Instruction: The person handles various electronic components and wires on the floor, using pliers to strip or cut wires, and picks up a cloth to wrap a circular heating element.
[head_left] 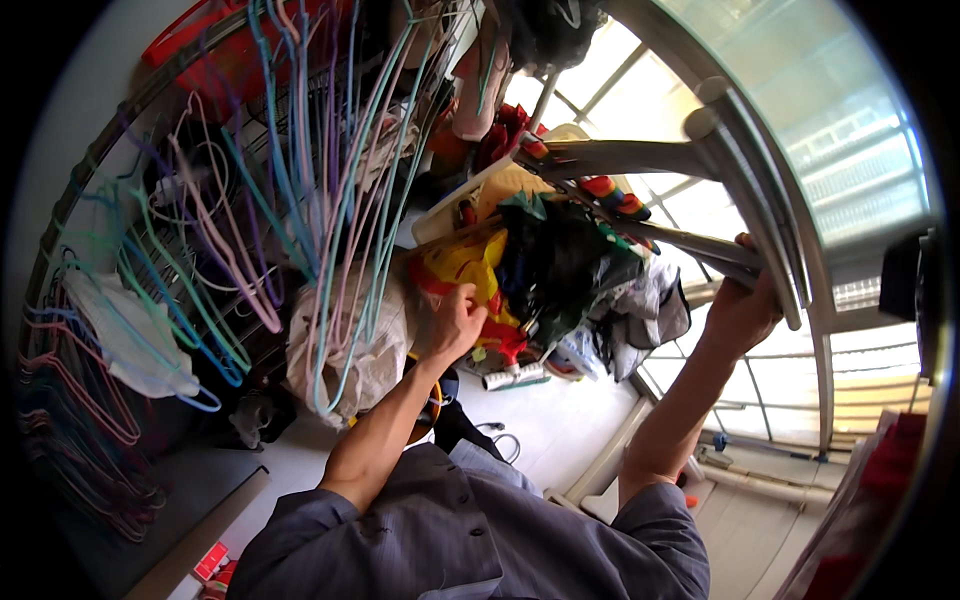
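Observation:
My left hand [458, 322] is closed, its fingers curled at the near edge of a yellow and red plastic bag [465, 262]. The fingertips are partly hidden, but the bag's edge appears pinched in them. Up at the right, by the window, my right hand [745, 305] wraps round a grey metal tube frame [755, 190]. Long bars of that frame reach leftward over a heap of things. Beside the yellow bag lie black plastic bags [575, 255] and a grey cloth bundle [655, 305].
Many coloured hangers [345, 190] hang at the left, close to my left forearm. Behind them are a beige cloth bag [365, 345] and a red basin [215, 60]. A white face mask [135, 335] hangs farther left. A barred window [740, 390] runs along the right.

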